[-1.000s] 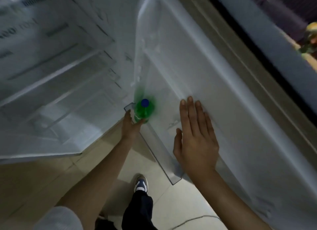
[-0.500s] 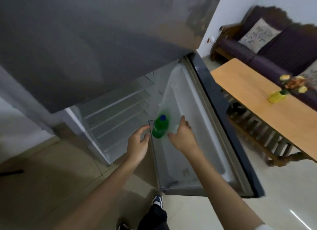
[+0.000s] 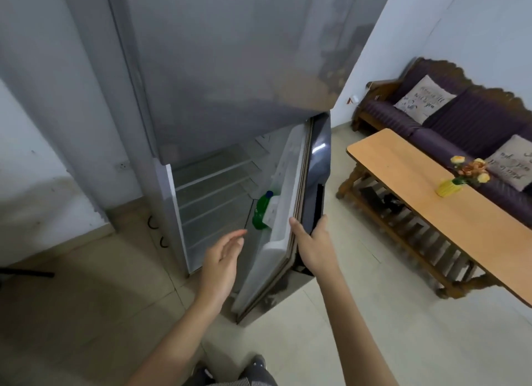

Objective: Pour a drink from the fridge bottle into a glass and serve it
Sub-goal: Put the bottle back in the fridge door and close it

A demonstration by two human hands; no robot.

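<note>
Right hand (image 3: pixel 313 247) is wrapped round fridge door (image 3: pixel 316 161) edge; left hand (image 3: pixel 222 260) is held relaxed, empty; green bottle (image 3: pixel 260 211) seen just beyond it.

The bottle (image 3: pixel 260 213) sits inside the fridge door (image 3: pixel 288 184); rightward a table (image 3: pixel 403 167) carries a vase (image 3: pixel 448 187), sofa (image 3: pixel 475 118) behind it

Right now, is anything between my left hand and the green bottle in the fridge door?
Nothing visible. The left hand is open before the gap, facing the green bottle. The right hand grips the fridge door, whose white lining hides only part of the bottle.
</note>
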